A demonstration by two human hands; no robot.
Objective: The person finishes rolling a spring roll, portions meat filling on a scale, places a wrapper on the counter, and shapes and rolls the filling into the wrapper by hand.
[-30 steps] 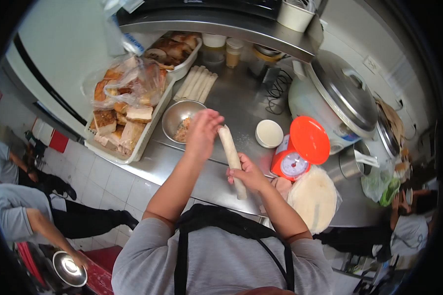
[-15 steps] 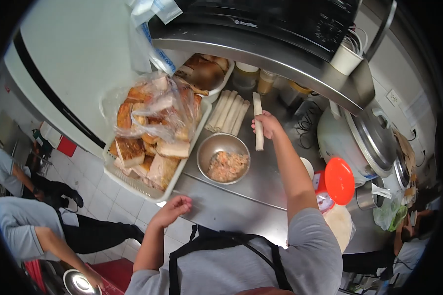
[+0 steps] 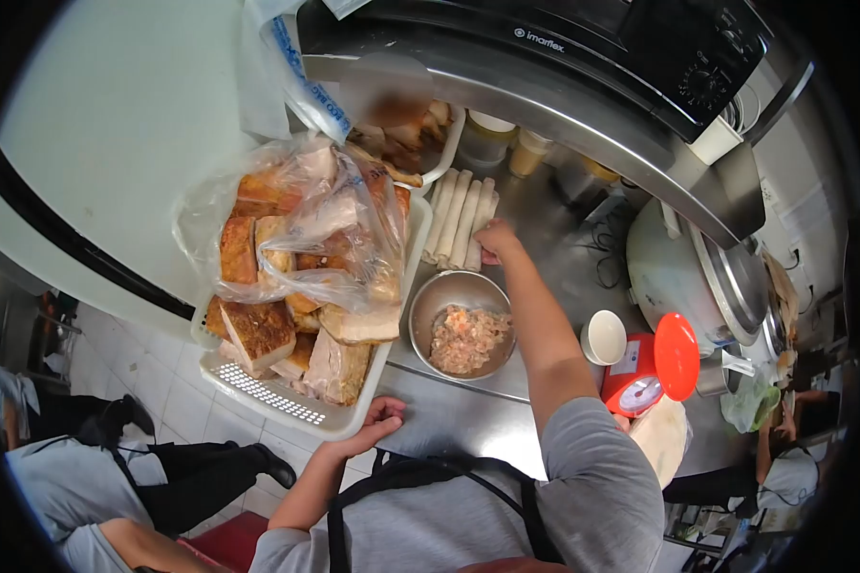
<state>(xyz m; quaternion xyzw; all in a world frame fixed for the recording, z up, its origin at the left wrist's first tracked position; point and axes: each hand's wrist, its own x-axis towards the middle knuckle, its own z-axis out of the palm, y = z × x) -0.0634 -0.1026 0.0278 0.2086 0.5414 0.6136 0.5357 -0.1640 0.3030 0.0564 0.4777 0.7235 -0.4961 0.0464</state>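
Observation:
My right hand (image 3: 495,241) is at the right side of a pile of long, pale uncooked spring rolls (image 3: 459,220), with its fingers closed on the outermost roll. Just below the pile sits a steel bowl (image 3: 417,329) with a pinkish minced filling (image 3: 468,340) inside. Nothing is held in my left hand (image 3: 377,427); it rests by the counter's front edge, fingers loosely bent and apart, close to the corner of a white plastic basket (image 3: 354,420). Large pieces of roasted pork (image 3: 258,334) fill that basket, partly covered by a clear plastic bag (image 3: 344,229).
Right of my arm are a white cup (image 3: 604,337), a red kitchen scale (image 3: 631,377) and a stack of round wrappers (image 3: 657,435). A large lidded pot (image 3: 664,263) stands behind them. A steel shelf (image 3: 545,100) overhangs the back. Co-workers (image 3: 76,477) are at the left.
My right hand has brought the spring roll leftward to the pile, where it now lies beside the others. My left hand has shifted slightly, down at the counter's edge. The view has moved a little.

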